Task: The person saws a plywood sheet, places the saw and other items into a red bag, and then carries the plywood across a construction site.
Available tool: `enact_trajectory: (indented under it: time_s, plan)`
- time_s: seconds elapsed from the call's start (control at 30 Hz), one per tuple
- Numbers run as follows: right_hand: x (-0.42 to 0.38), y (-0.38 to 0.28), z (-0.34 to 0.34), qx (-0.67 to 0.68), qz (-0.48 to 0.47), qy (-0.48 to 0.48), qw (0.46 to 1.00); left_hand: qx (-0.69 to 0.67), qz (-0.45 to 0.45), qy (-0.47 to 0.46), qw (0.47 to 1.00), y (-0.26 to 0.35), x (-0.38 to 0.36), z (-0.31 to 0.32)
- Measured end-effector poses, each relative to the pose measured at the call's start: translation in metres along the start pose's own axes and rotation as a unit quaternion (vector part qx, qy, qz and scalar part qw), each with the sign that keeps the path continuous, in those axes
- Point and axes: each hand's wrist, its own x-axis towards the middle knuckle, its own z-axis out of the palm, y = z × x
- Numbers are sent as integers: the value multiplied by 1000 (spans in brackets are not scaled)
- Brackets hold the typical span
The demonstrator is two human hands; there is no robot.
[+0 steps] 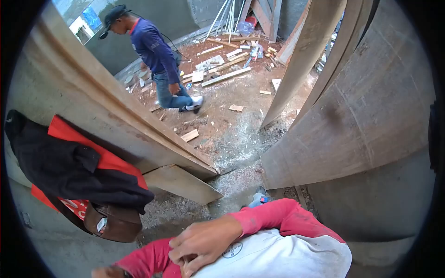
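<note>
My right hand (pixel 204 243) lies across my chest, its fingers curled against the red sleeve (pixel 150 257) of my left arm where it meets the white shirt front (pixel 273 257). The fingertips are partly hidden in the cloth. Down at the bottom edge, my left hand (pixel 109 272) is blurred and cut off, so its fingers cannot be made out. A brown bag (pixel 113 224) hangs at my left, beneath a dark garment (pixel 69 162) and a red cloth (pixel 111 160). Neither hand touches them.
A doorway with a wooden frame (pixel 116 97) opens ahead. A wooden panel (pixel 352 106) stands on the right, and a board (pixel 183 183) sits low at the left. Beyond, a person in a blue shirt (pixel 155 48) walks past scattered wood pieces (pixel 226 76) on the dirt floor.
</note>
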Motion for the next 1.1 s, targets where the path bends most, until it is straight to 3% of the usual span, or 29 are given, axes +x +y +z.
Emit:
enact_trajectory:
  time_s: [0.03, 0.1, 0.17, 0.23, 0.33, 0.43, 0.5, 0.57, 0.7, 0.77, 0.97, 1.1]
  plan:
    - [-13, -11, -12, 7, -3, -3, 1000, -13, -16, -43, 999, -18, 9, 2]
    - [-41, -37, -47, -197, 16, 67, 978, -82, -37, -61, 994, -63, 35, 4]
    - [-56, -47, -67, -195, 31, 71, 978, -148, 8, -86, 985, -114, 42, 1]
    - [-74, -45, -84, -84, 89, 95, 988, -203, 21, -118, 972, -165, 59, 7]
    - [-96, -28, -119, -40, 101, 93, 990, -226, -48, -66, 971, -225, 79, 32]
    - [-113, -15, -157, 27, 130, 80, 988, -317, -6, -43, 947, -310, 81, 42]
    - [-122, 1, -184, 22, 137, 83, 987, -329, -3, -86, 941, -368, 83, 39]
    - [-129, 18, -218, 13, 135, 97, 986, -340, 9, -73, 937, -427, 81, 41]
    - [-139, 60, -297, -93, 150, 163, 971, -287, -90, 82, 950, -519, 67, 38]
    - [-143, 88, -349, -103, 224, 215, 945, -280, -83, 69, 954, -569, 66, 17]
    - [-130, 133, -483, -68, 241, 336, 908, -253, -70, 71, 962, -671, 75, -58]
    - [-129, 168, -549, -53, 221, 462, 857, -236, -142, 114, 955, -722, 74, -84]
